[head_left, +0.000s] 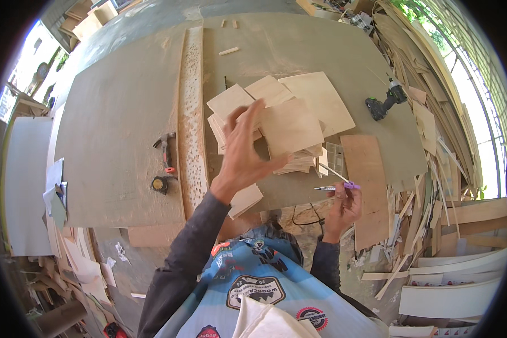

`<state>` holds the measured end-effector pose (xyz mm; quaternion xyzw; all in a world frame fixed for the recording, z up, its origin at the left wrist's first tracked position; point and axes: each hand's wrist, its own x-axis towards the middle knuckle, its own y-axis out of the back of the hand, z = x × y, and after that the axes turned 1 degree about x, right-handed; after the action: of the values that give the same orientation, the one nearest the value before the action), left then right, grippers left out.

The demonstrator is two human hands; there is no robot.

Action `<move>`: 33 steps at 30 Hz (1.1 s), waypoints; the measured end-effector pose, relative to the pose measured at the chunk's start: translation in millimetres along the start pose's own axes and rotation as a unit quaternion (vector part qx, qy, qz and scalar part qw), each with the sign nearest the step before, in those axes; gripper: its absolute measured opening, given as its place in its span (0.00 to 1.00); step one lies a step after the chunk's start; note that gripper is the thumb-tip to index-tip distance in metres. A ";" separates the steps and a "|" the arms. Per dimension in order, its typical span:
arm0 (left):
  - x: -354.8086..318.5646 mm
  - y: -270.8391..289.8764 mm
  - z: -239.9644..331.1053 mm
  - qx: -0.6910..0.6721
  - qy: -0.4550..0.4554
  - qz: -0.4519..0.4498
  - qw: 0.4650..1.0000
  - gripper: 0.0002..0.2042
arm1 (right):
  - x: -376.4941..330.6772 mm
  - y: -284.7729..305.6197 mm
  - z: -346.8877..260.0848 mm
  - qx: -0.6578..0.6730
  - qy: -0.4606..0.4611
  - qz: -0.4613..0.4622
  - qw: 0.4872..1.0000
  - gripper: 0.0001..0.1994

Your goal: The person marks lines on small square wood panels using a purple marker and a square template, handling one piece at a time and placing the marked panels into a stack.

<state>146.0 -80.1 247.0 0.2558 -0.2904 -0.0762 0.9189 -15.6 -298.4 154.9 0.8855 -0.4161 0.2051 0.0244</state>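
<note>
Over the left side of a pile of thin plywood squares hovers my left hand (242, 153), fingers spread and thumb apart. Its fingertips and thumb are near the edges of the top plywood square (293, 127); whether they touch it I cannot tell. More squares lie fanned behind, with a larger plywood panel (321, 98) at the back right. My right hand (345, 211) is closed on a pen (324, 188) pointing left. A thin white stick with a purple end (335, 173) also sticks out of that hand, toward the pile. Some smaller plywood pieces (245, 201) lie below my left wrist.
A hammer (165, 153) and a tape measure (160, 184) lie left of a long speckled strip (191, 112). A cordless drill (386, 100) rests at the right. One brown board (367, 191) overhangs the near edge. Wood offcuts (428, 208) crowd the right side.
</note>
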 end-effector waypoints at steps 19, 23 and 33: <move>-163.3 50.5 -69.9 -0.061 0.225 0.076 0.970 0.28 | -57.0 -100.0 -25.2 -0.059 -0.050 -0.340 0.937 0.08; -167.1 42.0 -62.5 -0.030 0.215 0.065 0.974 0.31 | -60.5 -121.1 -26.0 -0.070 -0.018 -0.381 0.922 0.07; -168.6 38.5 -58.1 -0.040 0.211 0.090 0.972 0.30 | -65.5 -136.3 -30.9 -0.076 0.016 -0.407 0.910 0.07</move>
<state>40.7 26.4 142.7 0.2021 -0.1084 0.0513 0.9720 38.3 -155.2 175.4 0.9702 -0.0331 0.1592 0.1798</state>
